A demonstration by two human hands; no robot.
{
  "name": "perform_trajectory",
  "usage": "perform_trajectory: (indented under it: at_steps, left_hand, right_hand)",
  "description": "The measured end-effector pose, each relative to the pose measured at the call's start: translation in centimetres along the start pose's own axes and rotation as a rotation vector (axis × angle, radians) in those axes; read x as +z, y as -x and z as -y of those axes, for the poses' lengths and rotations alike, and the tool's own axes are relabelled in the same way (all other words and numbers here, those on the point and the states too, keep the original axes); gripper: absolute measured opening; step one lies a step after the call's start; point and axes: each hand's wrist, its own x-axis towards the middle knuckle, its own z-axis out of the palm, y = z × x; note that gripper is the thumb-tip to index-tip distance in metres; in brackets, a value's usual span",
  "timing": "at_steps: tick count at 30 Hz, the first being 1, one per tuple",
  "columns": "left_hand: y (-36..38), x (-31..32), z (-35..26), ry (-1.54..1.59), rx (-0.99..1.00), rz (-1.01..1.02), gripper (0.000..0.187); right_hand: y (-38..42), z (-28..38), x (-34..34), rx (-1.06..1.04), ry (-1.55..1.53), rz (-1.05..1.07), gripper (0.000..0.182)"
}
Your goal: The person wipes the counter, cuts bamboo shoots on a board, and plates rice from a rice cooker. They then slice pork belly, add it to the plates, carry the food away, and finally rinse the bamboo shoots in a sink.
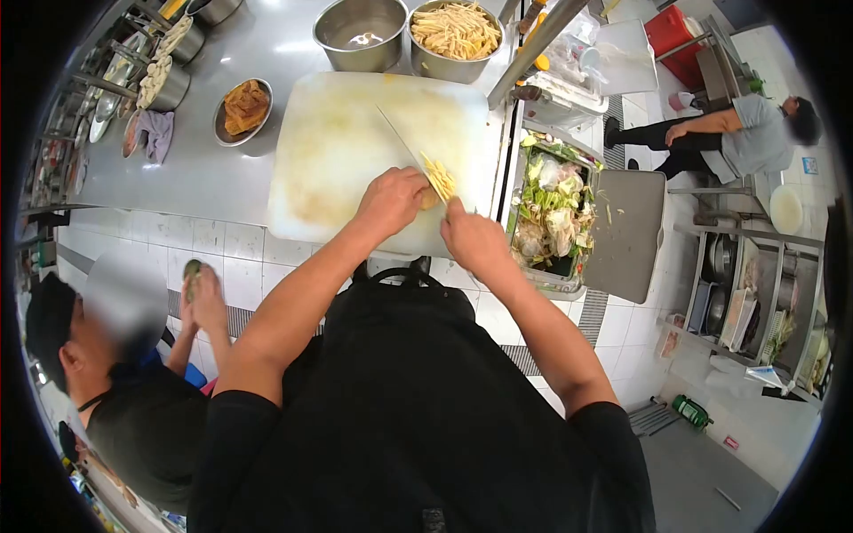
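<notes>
Hands meet at the near edge of a white cutting board (338, 142): left hand (391, 200) grips a knife (402, 142), right hand (475, 240) pins pale yellow vegetable strips (440, 178) under its fingertips.

On the steel counter (195, 169) lies a cutting board (338, 151), with cut strips (440, 180) at its right edge. Behind the board stand two bowls (361, 34), the right one (456, 40) holding strips. Left of it sits a dish (243, 110); right, a scrap bin (551, 213).
</notes>
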Motion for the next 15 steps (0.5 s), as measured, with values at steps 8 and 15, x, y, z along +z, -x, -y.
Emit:
perform_trajectory:
  at_steps: [8, 15]
  left_hand:
    - [0.3, 0.2, 0.3, 0.019, -0.007, -0.021, 0.014]
    - [0.4, 0.1, 0.3, 0.0, -0.015, -0.049, 0.012]
  right_hand:
    - [1.0, 0.8, -0.7, 0.05, -0.03, 0.045, 0.026]
    - [1.5, 1.2, -1.8, 0.013, 0.026, 0.056, 0.025]
